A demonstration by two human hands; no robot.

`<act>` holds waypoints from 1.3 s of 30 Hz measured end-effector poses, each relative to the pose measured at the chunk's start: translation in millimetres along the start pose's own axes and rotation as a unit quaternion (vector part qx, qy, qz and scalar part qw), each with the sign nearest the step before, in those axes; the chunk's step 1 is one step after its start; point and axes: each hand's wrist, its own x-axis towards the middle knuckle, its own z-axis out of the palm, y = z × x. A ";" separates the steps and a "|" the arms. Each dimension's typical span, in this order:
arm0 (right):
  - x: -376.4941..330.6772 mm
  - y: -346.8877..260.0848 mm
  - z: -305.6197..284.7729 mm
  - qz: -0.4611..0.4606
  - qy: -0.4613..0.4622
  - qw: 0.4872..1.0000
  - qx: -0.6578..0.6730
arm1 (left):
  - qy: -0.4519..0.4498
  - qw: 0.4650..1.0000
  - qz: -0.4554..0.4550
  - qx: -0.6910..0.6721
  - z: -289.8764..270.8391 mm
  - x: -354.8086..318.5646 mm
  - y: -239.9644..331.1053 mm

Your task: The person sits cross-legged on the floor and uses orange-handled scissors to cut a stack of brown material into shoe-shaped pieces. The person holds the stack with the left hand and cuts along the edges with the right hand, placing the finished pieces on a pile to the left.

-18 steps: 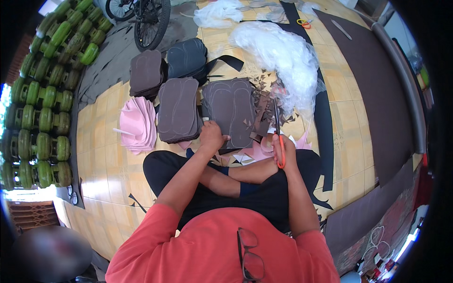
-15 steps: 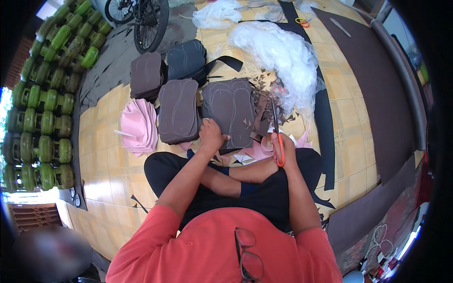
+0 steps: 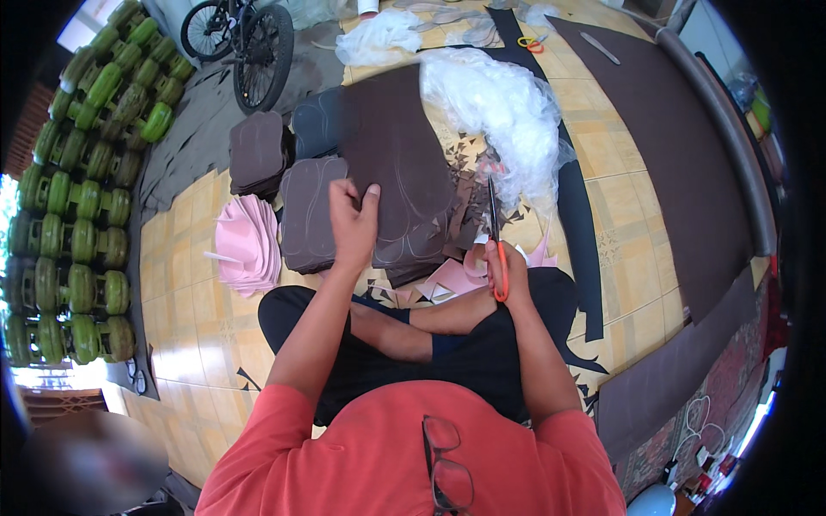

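Green cylinders (image 3: 83,258) stacked; left hand (image 3: 354,222) holds brown sheet (image 3: 397,142), right hand (image 3: 518,273) scissors (image 3: 502,273).

The left hand (image 3: 354,225) grips the near edge of a dark brown sheet (image 3: 397,120), raised above a brown stack (image 3: 411,245). The right hand (image 3: 514,267) holds orange-handled scissors (image 3: 502,279), blades pointing away from the body. A pink stack (image 3: 248,245) sits to the left on the tiled floor (image 3: 185,331). Clear plastic (image 3: 499,107) lies beyond the brown scraps (image 3: 465,206).
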 end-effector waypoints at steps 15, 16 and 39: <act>-22.0 -38.2 53.5 -0.201 0.037 0.973 -0.111 | -0.034 0.916 -0.200 -0.345 -39.2 -47.9 18.4; -20.0 -41.0 53.6 -0.224 0.046 0.964 -0.134 | -0.035 0.915 -0.202 -0.349 -39.6 -48.6 21.0; -31.7 -42.5 31.2 -0.145 -0.019 0.987 -0.074 | -0.054 0.941 -0.245 -0.227 -79.2 -24.2 22.5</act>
